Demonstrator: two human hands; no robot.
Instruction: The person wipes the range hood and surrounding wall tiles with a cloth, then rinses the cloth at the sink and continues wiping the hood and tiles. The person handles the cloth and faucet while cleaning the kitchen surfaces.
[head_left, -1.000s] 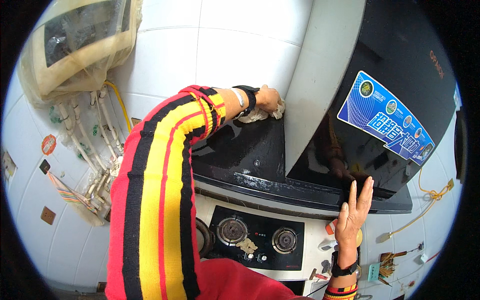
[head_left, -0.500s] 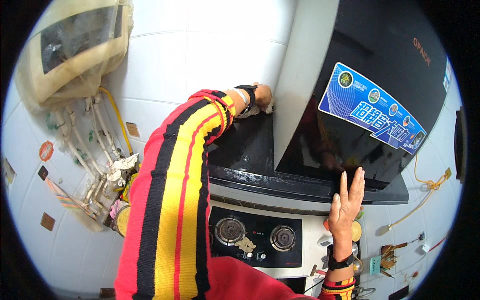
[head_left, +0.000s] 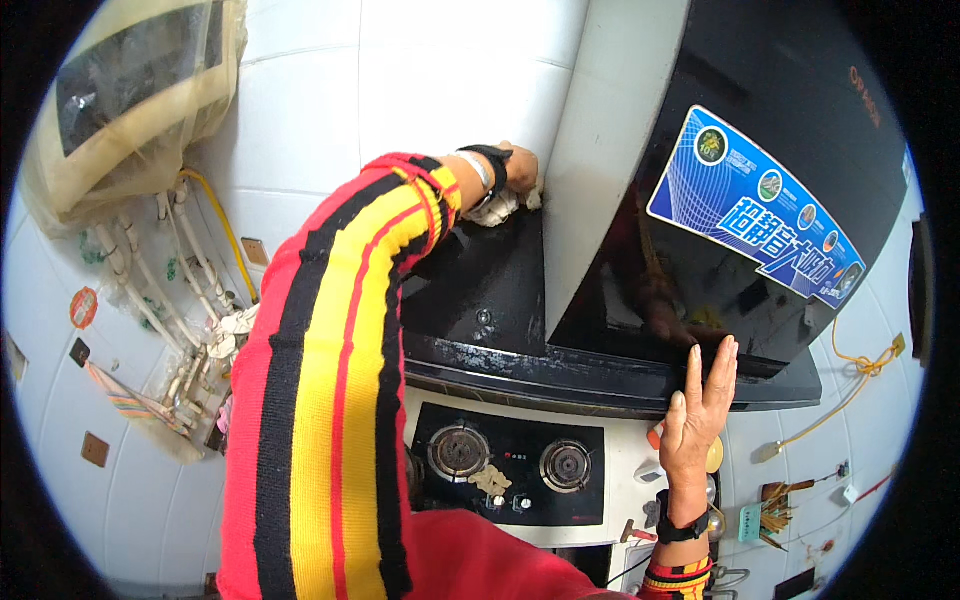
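My left hand (head_left: pixel 518 168) is closed on a crumpled off-white rag (head_left: pixel 494 211). It presses the rag into the back corner of the black range hood (head_left: pixel 465 285), where the hood's wet-looking top meets the wall and the grey side of the upright duct cover (head_left: pixel 610 150). My fingertips are partly hidden behind the hand. On the right, my right hand (head_left: pixel 695 430) lies with fingers stretched out and apart against the hood's front edge, holding nothing.
Below the hood stands a black two-burner gas stove (head_left: pixel 510 465) with a crumpled beige cloth (head_left: pixel 490 480) on it. A plastic-covered water heater (head_left: pixel 140 90) and pipes (head_left: pixel 150 290) are on the left wall. A yellow cord (head_left: pixel 850 395) hangs at the right.
My left hand and the rag have shifted slightly farther back along the duct cover, and more of the rag shows. My right hand stays at the hood's edge. The view has tilted a little.
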